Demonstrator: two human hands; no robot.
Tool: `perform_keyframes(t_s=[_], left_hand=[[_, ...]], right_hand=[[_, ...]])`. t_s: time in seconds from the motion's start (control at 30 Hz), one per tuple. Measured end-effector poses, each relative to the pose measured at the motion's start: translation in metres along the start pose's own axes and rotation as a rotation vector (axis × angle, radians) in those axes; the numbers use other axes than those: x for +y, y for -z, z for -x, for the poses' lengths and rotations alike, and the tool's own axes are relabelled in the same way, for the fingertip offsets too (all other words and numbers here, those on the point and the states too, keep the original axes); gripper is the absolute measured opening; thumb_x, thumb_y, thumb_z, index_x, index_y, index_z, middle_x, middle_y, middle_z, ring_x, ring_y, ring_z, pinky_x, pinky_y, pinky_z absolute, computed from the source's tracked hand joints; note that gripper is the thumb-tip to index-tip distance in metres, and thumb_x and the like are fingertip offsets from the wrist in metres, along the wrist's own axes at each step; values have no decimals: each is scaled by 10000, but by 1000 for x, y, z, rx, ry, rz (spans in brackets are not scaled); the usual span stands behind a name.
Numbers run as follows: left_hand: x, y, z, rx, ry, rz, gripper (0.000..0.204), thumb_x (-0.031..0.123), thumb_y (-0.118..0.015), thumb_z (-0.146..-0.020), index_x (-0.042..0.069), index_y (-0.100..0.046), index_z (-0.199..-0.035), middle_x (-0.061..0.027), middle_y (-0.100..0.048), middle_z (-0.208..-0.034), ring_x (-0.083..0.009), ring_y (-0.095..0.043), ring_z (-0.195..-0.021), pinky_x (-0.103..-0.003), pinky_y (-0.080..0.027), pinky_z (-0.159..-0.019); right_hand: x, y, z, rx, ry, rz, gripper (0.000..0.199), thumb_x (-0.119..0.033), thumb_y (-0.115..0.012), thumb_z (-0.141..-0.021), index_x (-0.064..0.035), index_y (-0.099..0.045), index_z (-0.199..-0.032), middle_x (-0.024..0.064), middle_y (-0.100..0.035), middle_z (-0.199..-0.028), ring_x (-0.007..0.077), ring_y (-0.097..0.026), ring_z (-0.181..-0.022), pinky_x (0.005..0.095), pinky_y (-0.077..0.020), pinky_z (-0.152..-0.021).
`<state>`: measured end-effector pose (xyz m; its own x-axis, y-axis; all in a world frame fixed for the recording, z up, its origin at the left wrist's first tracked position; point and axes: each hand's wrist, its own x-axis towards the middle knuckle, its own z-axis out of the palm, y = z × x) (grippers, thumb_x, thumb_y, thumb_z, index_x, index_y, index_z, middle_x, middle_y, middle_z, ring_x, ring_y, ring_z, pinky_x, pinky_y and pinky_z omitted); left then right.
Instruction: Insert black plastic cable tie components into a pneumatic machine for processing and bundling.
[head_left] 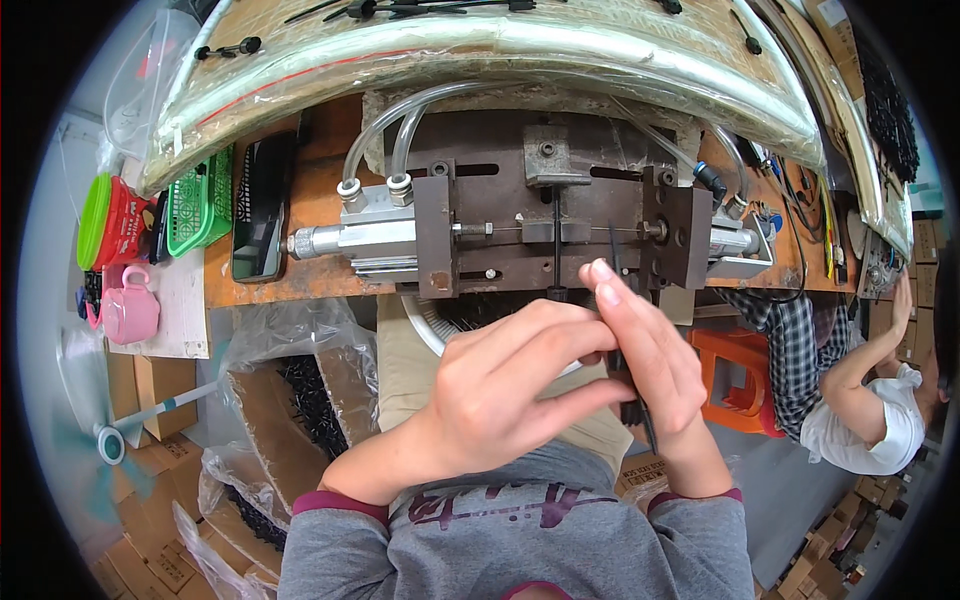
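Black rods (631,408) are gripped between both hands (658,375), while a cardboard box (268,408) holds many black pieces (308,388).

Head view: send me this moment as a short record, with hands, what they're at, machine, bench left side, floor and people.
Left hand: thumb and fingers at the thin black parts; grip partly hidden
Right hand: beside the left hand, same parts; grip unclear
Machine: brown metal frame, silver cylinder at its left, clear hoses
In machine: black rod running from grey block toward the person
Bench left: green basket, pink cup
Floor: open cardboard box holding black parts
People: co-worker at right, white shirt
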<state>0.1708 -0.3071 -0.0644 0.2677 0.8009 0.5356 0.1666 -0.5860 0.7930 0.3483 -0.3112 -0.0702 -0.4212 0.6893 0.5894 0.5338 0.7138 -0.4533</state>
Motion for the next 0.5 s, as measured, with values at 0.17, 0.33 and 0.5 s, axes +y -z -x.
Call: perform_keyframes(t_s=[0.17,0.33,0.5], left_hand=[[-2,9,2,-30,78,17,368,-10,-854,-672,-26,-700,-1006,-133,-687,-964,-181,-671,-779,-296,-571,-656],[-17,6,12,-57,-36,-379,334,-20,-816,-670,-17,-708,-986,-144,-668,-1042,-236,-673,-817,-324,-575,-717],[-29,-3,13,-138,-80,-678,274,88,-776,-726,25,-716,-986,-132,-656,-1278,-231,-697,-833,-326,-559,-746]], right_hand=[[4,0,-1,17,-8,-45,479,52,-648,-788,117,-587,-1260,305,-611,-1254,375,-643,-1151,405,-556,-949],[13,1,13,251,-234,-484,408,179,-606,-848,86,-528,-1237,322,-598,-1264,375,-641,-1157,401,-553,-939],[-2,12,11,234,-541,-708,141,25,-554,-971,99,-544,-1091,292,-682,-1088,313,-731,-914,366,-611,-791]])
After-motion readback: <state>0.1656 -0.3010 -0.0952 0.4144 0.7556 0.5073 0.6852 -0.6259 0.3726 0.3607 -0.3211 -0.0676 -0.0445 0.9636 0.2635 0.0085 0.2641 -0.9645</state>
